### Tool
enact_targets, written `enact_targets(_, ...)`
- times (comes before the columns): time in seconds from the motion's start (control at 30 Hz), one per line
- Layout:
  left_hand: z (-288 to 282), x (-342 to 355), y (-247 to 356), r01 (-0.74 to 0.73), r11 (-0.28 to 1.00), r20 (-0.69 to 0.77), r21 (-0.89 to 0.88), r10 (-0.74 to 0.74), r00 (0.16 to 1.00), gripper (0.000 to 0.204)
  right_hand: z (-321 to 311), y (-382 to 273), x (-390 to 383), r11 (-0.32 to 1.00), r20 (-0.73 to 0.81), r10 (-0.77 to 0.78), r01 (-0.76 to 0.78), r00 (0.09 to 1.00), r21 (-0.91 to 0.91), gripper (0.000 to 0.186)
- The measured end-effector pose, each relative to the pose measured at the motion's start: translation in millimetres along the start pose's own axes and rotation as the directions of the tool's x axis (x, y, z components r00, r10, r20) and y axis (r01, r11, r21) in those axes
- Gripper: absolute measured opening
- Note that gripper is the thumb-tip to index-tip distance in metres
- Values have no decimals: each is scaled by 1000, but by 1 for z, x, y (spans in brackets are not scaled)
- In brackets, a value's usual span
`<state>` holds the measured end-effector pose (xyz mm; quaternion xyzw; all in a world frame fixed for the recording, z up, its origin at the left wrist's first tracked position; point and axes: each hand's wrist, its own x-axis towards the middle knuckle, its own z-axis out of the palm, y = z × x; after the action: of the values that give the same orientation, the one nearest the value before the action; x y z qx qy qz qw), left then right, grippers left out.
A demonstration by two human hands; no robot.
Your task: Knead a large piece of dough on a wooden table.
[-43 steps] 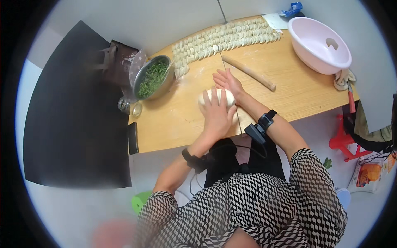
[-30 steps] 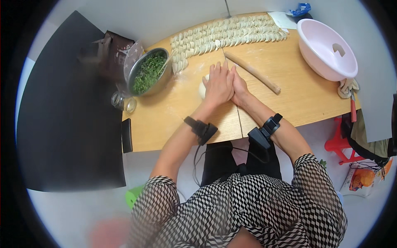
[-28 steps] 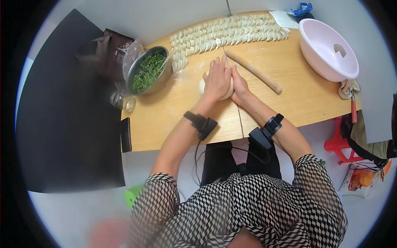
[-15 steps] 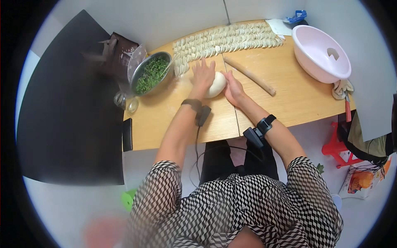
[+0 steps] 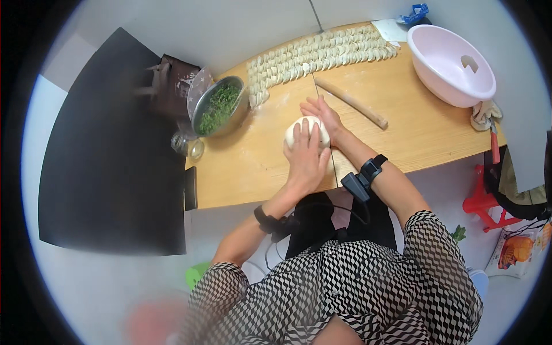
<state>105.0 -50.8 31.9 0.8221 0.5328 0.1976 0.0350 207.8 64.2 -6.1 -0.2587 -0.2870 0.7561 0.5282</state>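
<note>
A round lump of white dough [image 5: 298, 130] lies on the wooden table [image 5: 414, 132]. My left hand [image 5: 305, 158] presses flat on its near side, fingers over the top. Behind the dough, my right hand [image 5: 322, 111] cups its far right side. Both wrists wear black bands. A wooden rolling pin [image 5: 351, 102] lies just right of the hands. Rows of folded dumplings [image 5: 313, 54] line the table's far edge.
A metal bowl of chopped green filling [image 5: 219, 107] stands at the table's left end, beside a glass jar [image 5: 183, 144] and a dark bag [image 5: 172, 86]. A pink basin [image 5: 451, 64] sits at the far right, a cloth [image 5: 486, 114] next to it. A red stool [image 5: 486, 198] stands below.
Both hands and the dough have come back toward me along the table. My left hand went from the dough's left side to lying over its near top.
</note>
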Motion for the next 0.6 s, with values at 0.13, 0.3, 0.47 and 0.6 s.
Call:
enact_targets(0.13, 12, 25, 6, 55, 998, 0, -20, -55, 998, 63, 6, 2, -5, 1000, -33, -17, 18, 999, 25, 66)
enact_targets(0.3, 35, 76, -24, -18, 1000, -277, -18, 12, 961, 45, 21, -1, -12, 959, -83, 119, -92, 989, 269, 54)
enact_targets(0.47, 23, 123, -58, 126, 934, -47, -333, -150, 988, 50, 18, -2, -5, 950, -71, -11, 32, 997, 311, 48)
enact_targets(0.6, 21, 139, -89, 84, 872, -201, -482, -203, 958, 41, 22, 0, -9, 969, -101, -43, 66, 994, 238, 48)
